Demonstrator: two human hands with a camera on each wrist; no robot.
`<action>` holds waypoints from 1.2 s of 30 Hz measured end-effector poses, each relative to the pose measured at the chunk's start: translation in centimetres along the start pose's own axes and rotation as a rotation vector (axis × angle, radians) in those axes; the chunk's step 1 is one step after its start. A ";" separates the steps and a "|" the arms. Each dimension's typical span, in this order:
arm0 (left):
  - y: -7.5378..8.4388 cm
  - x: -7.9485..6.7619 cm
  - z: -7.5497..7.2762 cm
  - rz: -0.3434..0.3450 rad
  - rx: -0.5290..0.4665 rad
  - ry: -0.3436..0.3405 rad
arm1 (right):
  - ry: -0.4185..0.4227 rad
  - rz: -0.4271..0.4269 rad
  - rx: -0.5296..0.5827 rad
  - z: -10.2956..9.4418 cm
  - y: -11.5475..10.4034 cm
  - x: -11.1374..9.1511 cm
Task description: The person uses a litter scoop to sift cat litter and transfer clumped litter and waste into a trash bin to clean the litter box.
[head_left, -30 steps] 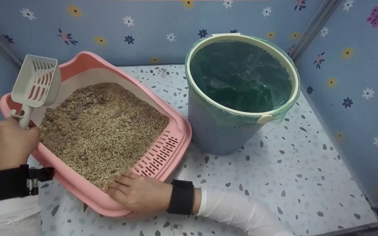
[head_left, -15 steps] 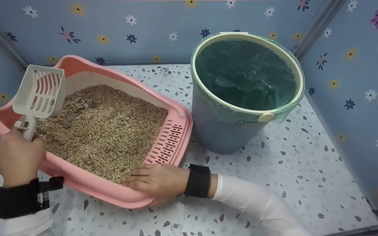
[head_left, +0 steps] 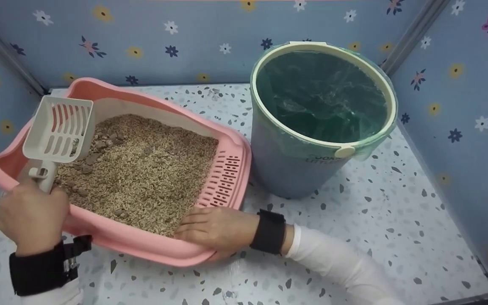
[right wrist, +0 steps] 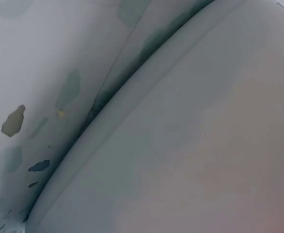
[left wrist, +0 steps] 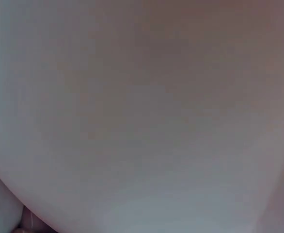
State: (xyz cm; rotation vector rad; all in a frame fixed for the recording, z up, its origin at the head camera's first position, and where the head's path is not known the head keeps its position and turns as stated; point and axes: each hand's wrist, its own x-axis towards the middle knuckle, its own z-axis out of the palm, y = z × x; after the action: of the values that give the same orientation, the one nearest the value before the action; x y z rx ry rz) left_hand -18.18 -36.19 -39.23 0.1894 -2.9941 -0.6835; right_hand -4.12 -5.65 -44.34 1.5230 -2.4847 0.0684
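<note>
A pink litter box (head_left: 142, 248), holding brown pellet litter (head_left: 146, 182) with darker clumps, sits at the left in the head view. My left hand (head_left: 34, 216) grips the handle of a pale grey slotted litter scoop (head_left: 59, 129) at the box's left side. The scoop's slotted head points up and away, over the box's left part, with a small bit of litter in its slots. My right hand (head_left: 216, 231) holds the near right corner of the box, fingers over the rim. Both wrist views are filled by a blurred pale surface up close.
A blue-grey bin (head_left: 292, 178) with a cream rim and a green bag liner (head_left: 320, 101) stands right of the box, close to its corner. Flowered blue panels (head_left: 206, 38) enclose the speckled floor (head_left: 354, 237) at the back and sides.
The litter box has turned counterclockwise, its near corner swinging right with my right hand. My left hand and the scoop have come down and to the right in the view.
</note>
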 end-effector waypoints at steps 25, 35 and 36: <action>-3.1 5.4 -0.9 0.269 0.129 0.010 | -0.130 0.588 -0.278 0.4 -6.8 7.3; -2.1 4.2 -1.2 0.244 0.140 0.020 | -0.095 0.495 -0.231 0.6 -6.0 6.6; -2.0 4.1 -1.3 0.241 0.138 0.030 | -0.091 0.486 -0.229 0.6 -5.9 6.5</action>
State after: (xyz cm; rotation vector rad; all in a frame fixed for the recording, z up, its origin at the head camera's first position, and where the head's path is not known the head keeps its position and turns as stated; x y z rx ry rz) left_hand -21.89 -39.04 -38.80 -0.1516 -2.9664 -0.4459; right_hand -1.83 -14.16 -43.97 0.8305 -2.7634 -0.2027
